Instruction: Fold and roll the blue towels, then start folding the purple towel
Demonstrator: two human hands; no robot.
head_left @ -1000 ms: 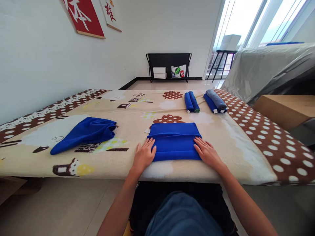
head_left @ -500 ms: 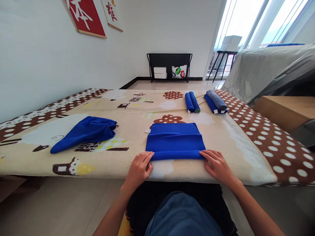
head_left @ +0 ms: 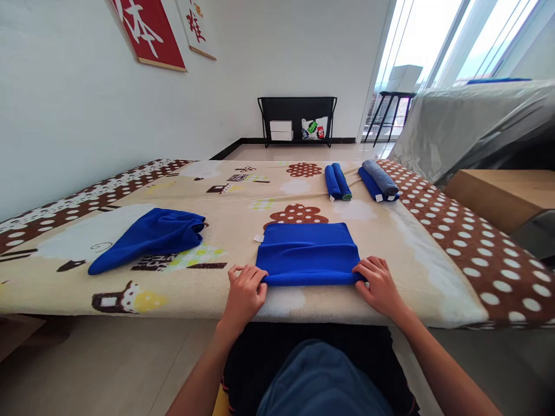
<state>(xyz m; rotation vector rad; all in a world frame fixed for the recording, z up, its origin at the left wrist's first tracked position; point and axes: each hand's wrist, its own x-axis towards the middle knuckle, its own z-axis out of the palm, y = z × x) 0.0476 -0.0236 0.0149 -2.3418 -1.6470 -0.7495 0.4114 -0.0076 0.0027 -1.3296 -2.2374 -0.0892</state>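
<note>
Along the blanket's (head_left: 403, 260) near edge lies a blue cloth (head_left: 307, 254), its near corners pinched by the left hand (head_left: 245, 289) and right hand (head_left: 379, 287). Leftward, a crumpled cloth (head_left: 151, 237) rests apart; two blue rolls (head_left: 342, 182) lie beyond, to the right.

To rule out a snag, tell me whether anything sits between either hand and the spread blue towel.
Nothing visible does: the left hand and right hand already touch the near corners of the spread blue towel. The crumpled blue cloth lies apart, further left.
</note>
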